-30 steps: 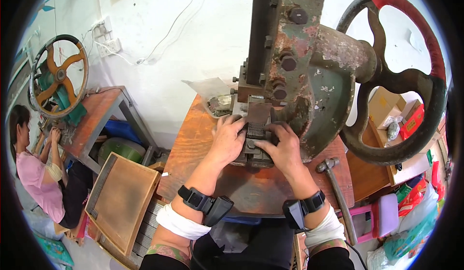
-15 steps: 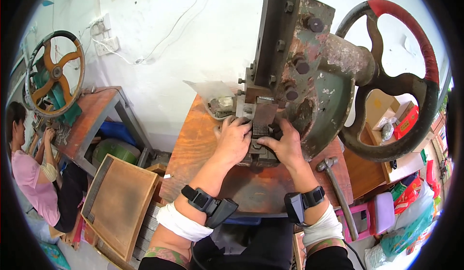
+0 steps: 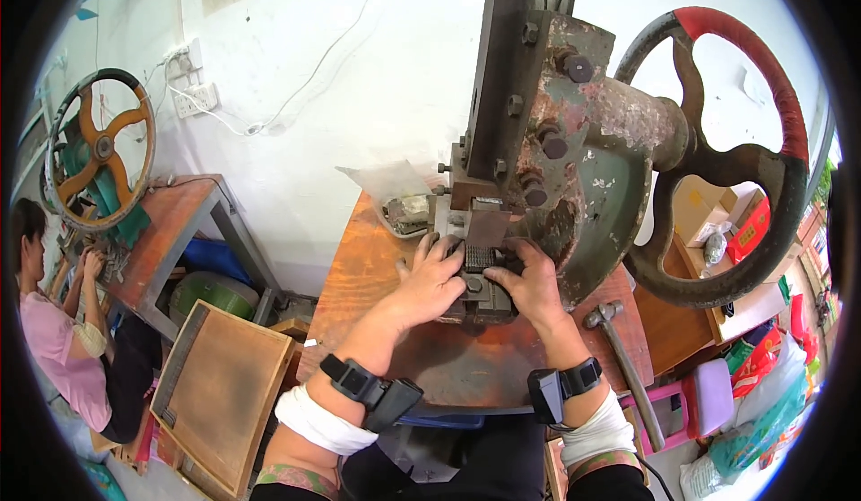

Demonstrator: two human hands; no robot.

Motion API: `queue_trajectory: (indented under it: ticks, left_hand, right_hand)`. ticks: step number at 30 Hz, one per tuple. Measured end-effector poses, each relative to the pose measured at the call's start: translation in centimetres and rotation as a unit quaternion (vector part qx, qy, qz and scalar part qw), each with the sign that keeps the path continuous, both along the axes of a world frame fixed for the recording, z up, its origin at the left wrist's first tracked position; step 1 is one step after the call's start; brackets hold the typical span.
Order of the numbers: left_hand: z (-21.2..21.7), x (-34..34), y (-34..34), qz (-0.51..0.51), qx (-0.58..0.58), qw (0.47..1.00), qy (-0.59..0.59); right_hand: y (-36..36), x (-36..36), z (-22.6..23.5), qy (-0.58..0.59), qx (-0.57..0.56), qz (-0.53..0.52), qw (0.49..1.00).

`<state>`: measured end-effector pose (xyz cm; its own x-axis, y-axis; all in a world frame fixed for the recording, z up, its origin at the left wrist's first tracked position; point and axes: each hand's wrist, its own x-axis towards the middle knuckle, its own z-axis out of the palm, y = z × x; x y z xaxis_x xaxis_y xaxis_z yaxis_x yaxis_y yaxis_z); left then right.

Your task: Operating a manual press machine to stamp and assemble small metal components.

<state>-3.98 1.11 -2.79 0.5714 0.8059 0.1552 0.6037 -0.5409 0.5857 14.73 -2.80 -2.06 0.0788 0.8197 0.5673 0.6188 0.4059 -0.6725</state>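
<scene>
My left hand (image 3: 430, 278) is at the left side of a small ridged metal piece (image 3: 482, 257) on the press bed, its fingers bent and the fingertips against the piece. From the right, my right hand (image 3: 532, 278) has its thumb at the near edge of the piece and its fingers curled by the far side, partly hidden. Both hands close in on the piece. Just above it hangs the press's metal punch block (image 3: 489, 226). A bolted clamp block (image 3: 485, 295) lies on the near side, between my wrists.
The green hand press (image 3: 574, 133) carries a large handwheel (image 3: 789, 160) at right. A hammer (image 3: 623, 366) rests at the table's right edge. A bag of metal parts (image 3: 405, 212) lies behind my left hand. At left are a wooden tray (image 3: 220, 393) and a seated person (image 3: 63, 339) at another press.
The view has shifted slightly, so the press and table sit a little lower. Both hands stay at the ridged metal piece, with the left fingers slightly more spread.
</scene>
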Motion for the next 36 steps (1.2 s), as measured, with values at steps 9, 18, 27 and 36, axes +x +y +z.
queue_trajectory:
  ticks: [9, 18, 27, 36]
  left_hand:
    - [3.2, 0.6, -3.1, 0.039, 0.12, 0.973, 0.193]
    - [2.8, 1.1, -3.4, 0.067, 0.126, 0.972, 0.186]
    - [2.4, 1.3, -3.4, 0.081, 0.14, 0.964, 0.211]
    - [2.2, 0.0, -3.3, 0.094, 0.109, 0.968, 0.206]
  right_hand:
    - [0.3, -1.3, 0.9, -0.055, 0.027, -0.025, 0.998]
    - [1.1, -1.0, 0.2, -0.054, 0.02, -0.012, 0.998]
    - [0.9, -1.1, 0.2, -0.002, -0.007, 0.01, 1.0]
    - [-6.6, 0.0, 6.4, -0.172, 0.19, -0.058, 0.965]
